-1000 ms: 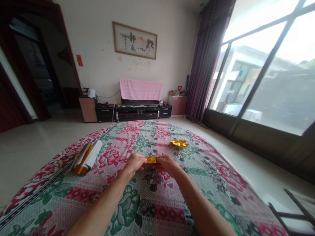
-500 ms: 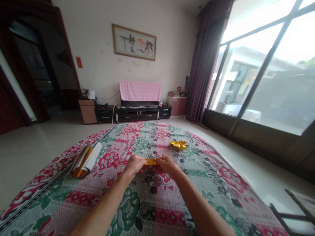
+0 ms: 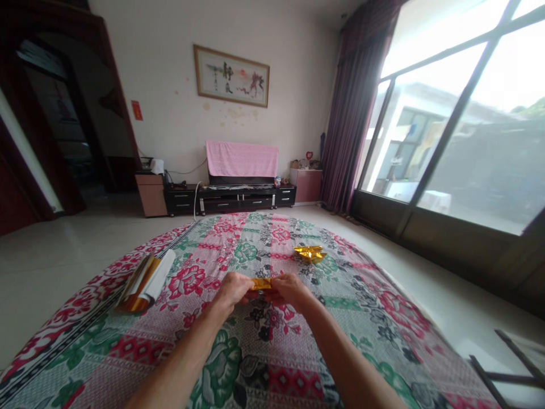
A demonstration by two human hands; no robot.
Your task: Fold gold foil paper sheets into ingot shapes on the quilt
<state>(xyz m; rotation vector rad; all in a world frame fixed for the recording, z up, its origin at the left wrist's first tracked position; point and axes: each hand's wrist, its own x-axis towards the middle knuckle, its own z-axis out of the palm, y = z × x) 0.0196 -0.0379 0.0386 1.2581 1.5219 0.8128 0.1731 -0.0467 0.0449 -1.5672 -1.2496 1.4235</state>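
Between my two hands is a small strip of folded gold foil paper (image 3: 261, 283), held level above the flowered tablecloth (image 3: 281, 335). My left hand (image 3: 235, 288) is closed on its left end, thumb on top. My right hand (image 3: 291, 289) pinches the right end in the same way. The fingers underneath are partly hidden. Beyond my right hand, folded gold foil pieces (image 3: 310, 254) rest on the cloth, apart from the hands; how many lie there I cannot tell. A stack of gold and white paper sheets (image 3: 147, 284), partly curled, lies to the left.
Past the round table's far edge stands a low black TV cabinet (image 3: 238, 199), with a pink cloth (image 3: 242, 159) draped over the screen. Large windows (image 3: 468, 136) and a purple curtain (image 3: 347, 113) are on the right. A dark-framed piece of furniture (image 3: 506, 369) stands at the lower right.
The view has tilted very slightly. Both hands keep hold of the gold foil strip in nearly the same place, and the other papers have not moved.
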